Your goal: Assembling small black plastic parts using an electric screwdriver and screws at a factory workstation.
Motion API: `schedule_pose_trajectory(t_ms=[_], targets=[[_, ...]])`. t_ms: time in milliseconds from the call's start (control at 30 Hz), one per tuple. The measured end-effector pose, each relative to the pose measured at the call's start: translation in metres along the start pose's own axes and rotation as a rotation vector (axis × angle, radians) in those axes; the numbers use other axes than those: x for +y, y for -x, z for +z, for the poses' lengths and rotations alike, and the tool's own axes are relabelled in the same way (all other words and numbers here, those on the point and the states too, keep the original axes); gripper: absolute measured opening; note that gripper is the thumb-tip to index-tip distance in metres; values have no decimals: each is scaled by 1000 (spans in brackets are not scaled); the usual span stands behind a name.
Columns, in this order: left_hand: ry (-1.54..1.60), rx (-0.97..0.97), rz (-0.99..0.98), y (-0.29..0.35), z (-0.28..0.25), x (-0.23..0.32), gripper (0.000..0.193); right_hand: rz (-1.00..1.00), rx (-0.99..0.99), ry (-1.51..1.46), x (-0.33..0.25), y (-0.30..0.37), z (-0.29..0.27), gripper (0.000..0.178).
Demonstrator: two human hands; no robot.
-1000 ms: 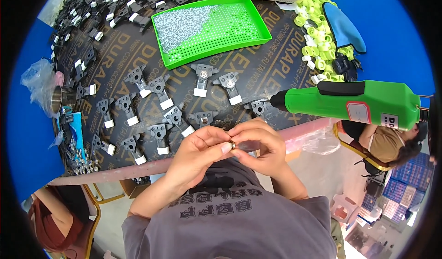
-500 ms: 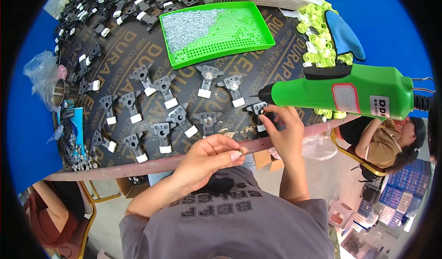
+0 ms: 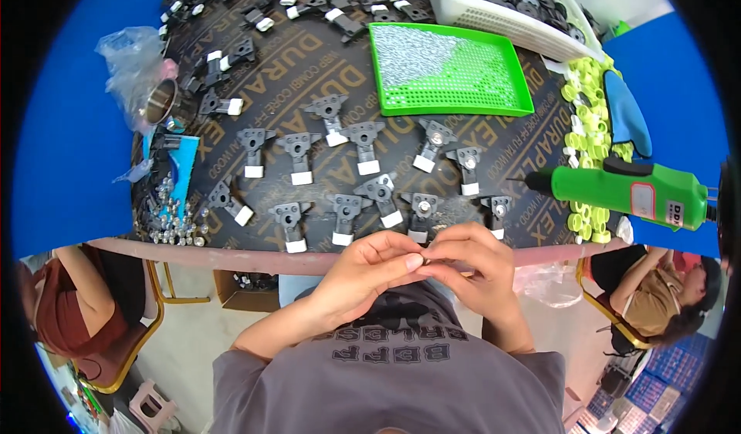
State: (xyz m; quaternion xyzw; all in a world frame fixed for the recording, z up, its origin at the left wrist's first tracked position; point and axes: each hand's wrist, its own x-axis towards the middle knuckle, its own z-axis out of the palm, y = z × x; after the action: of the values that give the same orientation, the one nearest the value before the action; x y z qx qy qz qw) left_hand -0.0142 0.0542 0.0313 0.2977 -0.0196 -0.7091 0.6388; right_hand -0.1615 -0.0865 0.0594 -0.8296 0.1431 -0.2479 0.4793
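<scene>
At the table's front edge, in front of my grey shirt, my left hand and my right hand meet fingertip to fingertip. Both are closed in a pinch around something tiny that the fingers mostly hide. Just beyond them lies a black plastic bracket with a white end and a silver round piece in its middle. Another bracket with a silver piece sits to its right. Two more like these lie farther back. Several brackets without silver pieces, such as the nearest-left one, are spread to the left.
A green perforated tray holds small silver screws. Behind it stands a white basket of black discs. At right, a green electric screwdriver points left beside yellow-green rings. Small silver pieces and a metal cup are at left.
My right hand has left the rightmost bracket and come over to my left fingertips. That bracket's silver piece now shows. The whole view has shifted, with table items appearing farther right.
</scene>
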Motion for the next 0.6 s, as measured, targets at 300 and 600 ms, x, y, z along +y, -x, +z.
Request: schedule_pose_trajectory(t_ms=[300, 600], targets=[[1, 152, 149, 34, -28, 14, 14, 162, 95, 186, 33, -109, 41, 10], [-16, 89, 317, 50, -43, 21, 13, 188, 50, 327, 45, -127, 61, 13]])
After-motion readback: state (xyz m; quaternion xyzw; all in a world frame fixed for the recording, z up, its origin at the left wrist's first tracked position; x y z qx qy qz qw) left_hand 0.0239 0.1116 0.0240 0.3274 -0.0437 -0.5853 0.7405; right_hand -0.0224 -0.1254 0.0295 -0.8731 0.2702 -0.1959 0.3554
